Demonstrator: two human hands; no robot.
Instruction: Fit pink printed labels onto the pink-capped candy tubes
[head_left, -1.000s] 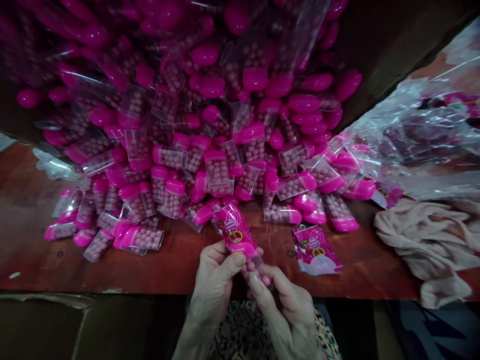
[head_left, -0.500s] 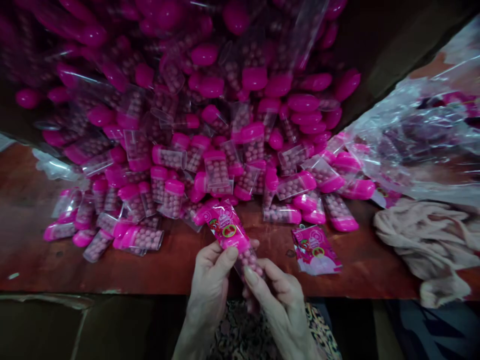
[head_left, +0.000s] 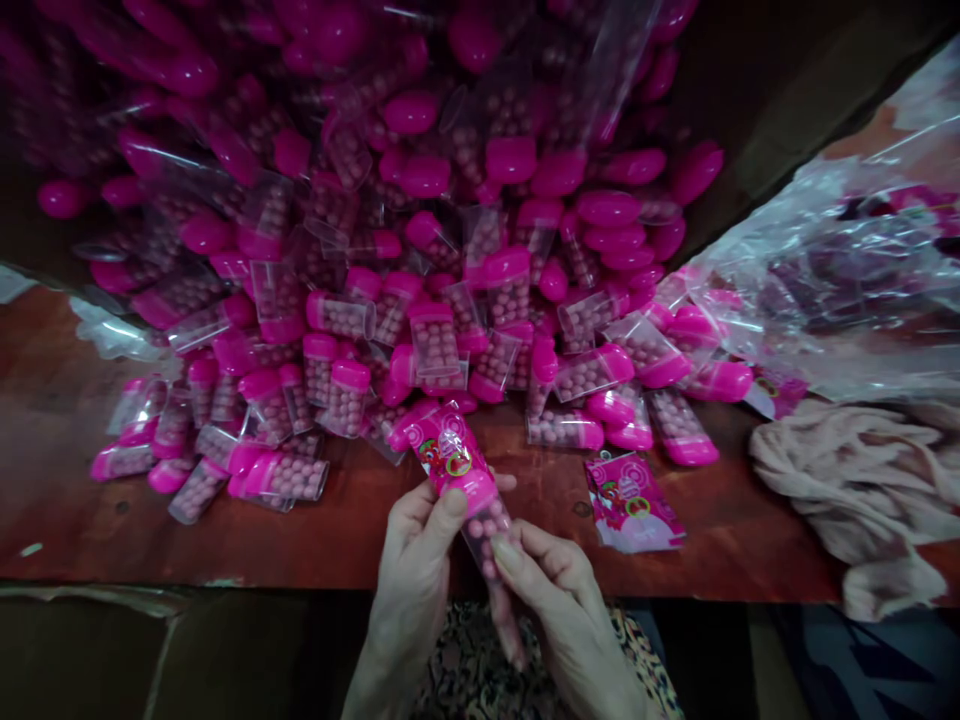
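Note:
Between my hands, over the table's near edge, is a clear candy container (head_left: 486, 528) full of pink balls. A printed pink sleeve (head_left: 454, 455) covers its capped upper end and sticks out beyond it. My left hand (head_left: 420, 545) pinches the sleeved end, thumb on top. My right hand (head_left: 551, 590) grips the bare lower end between thumb and fingers. A flat printed sleeve (head_left: 634, 502) lies on the table to the right of my hands. Just beyond them rests a heap of similar pink-capped containers (head_left: 435, 340).
The heap spills out of a dark, open box (head_left: 780, 110) onto the reddish wooden table (head_left: 337, 550). At right lie a crumpled beige cloth (head_left: 847, 480) and clear plastic bags (head_left: 817, 270) with pink printed pieces. Cardboard (head_left: 82, 650) shows below the table's edge at left.
Both hands have shifted slightly left with the container. More of its clear lower part shows below the sleeve, and my right hand's lower fingers have spread away from it.

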